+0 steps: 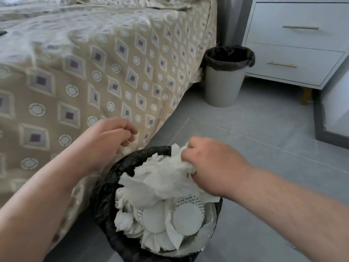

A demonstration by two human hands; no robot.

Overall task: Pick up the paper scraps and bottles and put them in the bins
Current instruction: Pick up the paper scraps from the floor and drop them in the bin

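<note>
While the right hand (213, 165) grips crumpled paper (164, 178) over the near bin (105, 188) at 6 o'clock, the left hand (107, 137) hovers loosely curled, holding nothing, at its 10 o'clock; the far bin (222, 86) stands at 1 o'clock.

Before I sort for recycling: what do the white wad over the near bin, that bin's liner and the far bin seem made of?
White wad: soft tissue paper, matte, with crumpled folds and fuzzy torn edges. Near bin's liner: thin black plastic film, glossy wrinkles. Far bin: probably moulded plastic, matte grey, smooth wall; can't be sure.
</note>
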